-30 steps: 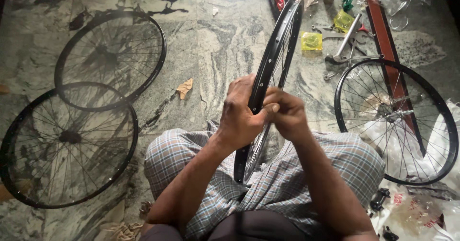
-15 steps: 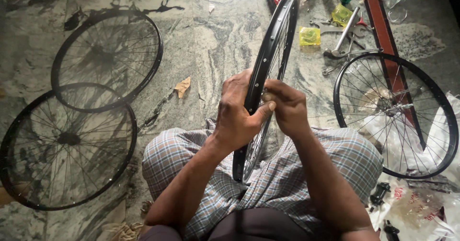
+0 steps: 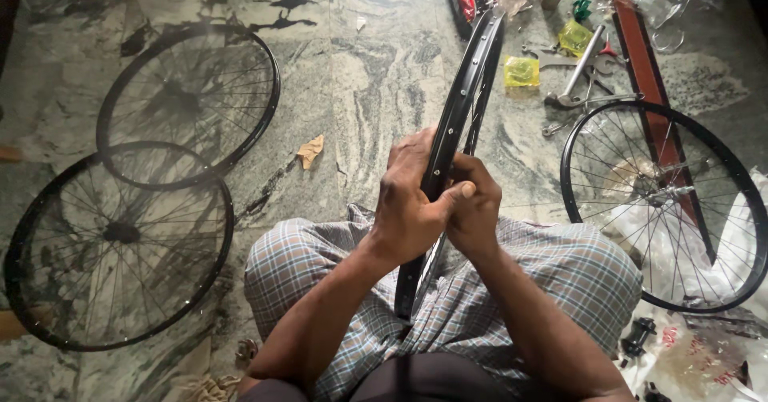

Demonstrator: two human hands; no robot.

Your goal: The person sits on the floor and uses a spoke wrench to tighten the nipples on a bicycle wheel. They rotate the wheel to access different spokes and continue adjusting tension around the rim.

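A black bicycle wheel rim (image 3: pixel 468 90) stands on edge between my knees and leans away toward the top of the view. My left hand (image 3: pixel 412 202) wraps around the rim from the left, thumb across its outer face. From the right, my right hand (image 3: pixel 478 206) closes on the same stretch of rim, and its fingers meet the left thumb. The rim's lower part drops between my legs onto the checked cloth (image 3: pixel 552 266) on my lap. Thin spokes show inside the rim just past my hands.
Two spoked black wheels (image 3: pixel 188 102) (image 3: pixel 120 246) lie overlapping on the marble floor at left. A third wheel (image 3: pixel 664 202) lies at right over a red-brown bar (image 3: pixel 648 66). Wrenches (image 3: pixel 580 70), yellow packets (image 3: pixel 522 72) and plastic bags sit at top right.
The view has shifted a little. Both hands stay clamped on the rim at the same spot, with only a small shift of the fingers.
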